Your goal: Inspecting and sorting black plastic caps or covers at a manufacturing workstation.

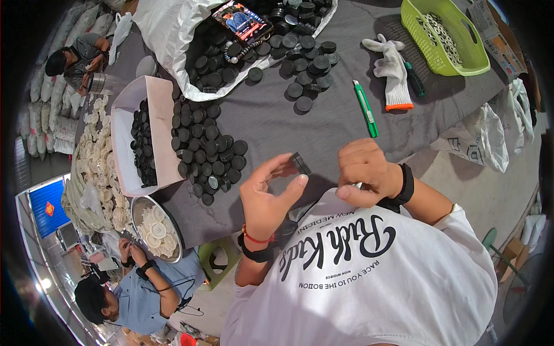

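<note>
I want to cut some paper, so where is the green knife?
The green knife lies on the grey table, up and to the right of the person's right hand, between the scattered black caps and the white glove.

Small assembly workshop, hand-work line. Grey cloth table (271, 124) is carrying heaps of black caps (208, 147), white discs are filling a metal bowl (154, 228), stuffed sacks (46, 86) are lining the wall, other workers are sitting nearby sorting parts.
</note>
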Tool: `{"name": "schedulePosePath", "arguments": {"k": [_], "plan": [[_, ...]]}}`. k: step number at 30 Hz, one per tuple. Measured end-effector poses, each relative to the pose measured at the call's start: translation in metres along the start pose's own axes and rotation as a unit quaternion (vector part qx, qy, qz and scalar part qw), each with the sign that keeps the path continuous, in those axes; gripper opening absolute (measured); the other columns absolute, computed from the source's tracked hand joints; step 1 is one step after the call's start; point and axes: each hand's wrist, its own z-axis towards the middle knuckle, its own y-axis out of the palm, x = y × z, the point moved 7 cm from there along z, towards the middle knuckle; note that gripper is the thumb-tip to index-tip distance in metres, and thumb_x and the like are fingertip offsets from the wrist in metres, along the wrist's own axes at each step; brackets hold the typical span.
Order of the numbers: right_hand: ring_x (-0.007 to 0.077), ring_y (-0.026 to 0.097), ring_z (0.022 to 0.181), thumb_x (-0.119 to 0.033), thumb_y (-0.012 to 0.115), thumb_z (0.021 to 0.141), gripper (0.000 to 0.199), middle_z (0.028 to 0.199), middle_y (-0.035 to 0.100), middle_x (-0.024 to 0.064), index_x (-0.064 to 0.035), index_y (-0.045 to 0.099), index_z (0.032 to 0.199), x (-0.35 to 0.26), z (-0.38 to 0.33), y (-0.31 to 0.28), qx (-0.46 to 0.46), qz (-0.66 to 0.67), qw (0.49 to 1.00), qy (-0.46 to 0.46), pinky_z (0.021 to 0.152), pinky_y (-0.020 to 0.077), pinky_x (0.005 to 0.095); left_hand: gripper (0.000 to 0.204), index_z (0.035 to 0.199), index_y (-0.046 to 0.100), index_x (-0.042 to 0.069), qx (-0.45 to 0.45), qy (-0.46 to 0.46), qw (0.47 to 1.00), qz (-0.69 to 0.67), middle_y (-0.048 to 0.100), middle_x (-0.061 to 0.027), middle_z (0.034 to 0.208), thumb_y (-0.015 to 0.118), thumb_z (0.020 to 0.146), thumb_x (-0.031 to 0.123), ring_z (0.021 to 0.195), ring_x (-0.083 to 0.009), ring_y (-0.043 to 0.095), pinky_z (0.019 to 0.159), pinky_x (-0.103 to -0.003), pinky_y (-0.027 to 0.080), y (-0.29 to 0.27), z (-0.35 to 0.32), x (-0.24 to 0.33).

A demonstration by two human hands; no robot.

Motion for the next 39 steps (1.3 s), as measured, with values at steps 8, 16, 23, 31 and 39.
{"name": "schedulePosePath", "arguments": {"k": [8, 16, 23, 31, 39], "plan": [[0.0214, 0.046, 0.045, -0.014, 0.069, 0.071, 0.023, 0.053, 0.045, 0.0034, -0.0079, 0.051, 0.058, 0.004, 0.0, -0.001, 0.017, 0.0, 1.0, 0.025, 0.043, 0.0325, 0.0329, 0.041, 0.114, 0.059, -0.006, -0.015, -0.009, 1.0, -0.01, 0.065, -0.0095, 0.102, 0.072, 0.076, 0.0, 0.092, -0.0132, 0.06, 0.087, -0.027, 0.046, 0.003, 0.002, 0.004], [0.0214, 0.047, 0.046, -0.014, 0.069, 0.071, 0.02, 0.054, 0.046, 0.0038, -0.0077, 0.053, 0.061, 0.012, 0.007, 0.002, 0.047, 0.001, 0.996, 0.075, 0.043, 0.033, 0.0332, 0.042, 0.114, 0.059, -0.006, -0.024, -0.002, 1.0, 0.003, 0.066, -0.0105, 0.103, 0.072, 0.075, 0.0, 0.093, -0.0143, 0.061, 0.087, -0.027, 0.047, 0.003, 0.005, 0.003], [0.0228, 0.046, 0.046, -0.013, 0.069, 0.071, 0.023, 0.055, 0.046, 0.0049, -0.0066, 0.051, 0.06, 0.013, 0.005, 0.0, 0.017, -0.035, 0.999, 0.015, 0.043, 0.0329, 0.0342, 0.038, 0.108, 0.064, -0.002, 0.007, 0.0, 1.0, 0.009, 0.067, -0.0101, 0.096, 0.075, 0.072, 0.003, 0.088, -0.0152, 0.065, 0.082, -0.026, 0.048, -0.001, 0.008, 0.001], [0.0229, 0.046, 0.046, -0.014, 0.07, 0.071, 0.021, 0.054, 0.045, 0.0052, -0.0059, 0.053, 0.062, 0.017, 0.006, 0.001, 0.016, -0.029, 0.999, 0.018, 0.043, 0.0336, 0.0341, 0.038, 0.107, 0.064, -0.003, 0.003, 0.001, 1.0, 0.006, 0.067, -0.0101, 0.096, 0.075, 0.071, 0.003, 0.089, -0.0152, 0.065, 0.081, -0.027, 0.049, 0.0, 0.013, 0.002], [0.0221, 0.05, 0.048, -0.013, 0.07, 0.07, 0.011, 0.056, 0.049, 0.005, -0.0057, 0.062, 0.07, 0.02, 0.009, -0.002, 0.074, 0.0, 0.994, 0.082, 0.043, 0.0348, 0.0327, 0.038, 0.107, 0.064, -0.002, -0.006, 0.006, 1.0, 0.004, 0.067, -0.0103, 0.096, 0.075, 0.071, 0.003, 0.089, -0.0156, 0.065, 0.082, -0.027, 0.049, 0.001, 0.013, 0.001]]}}
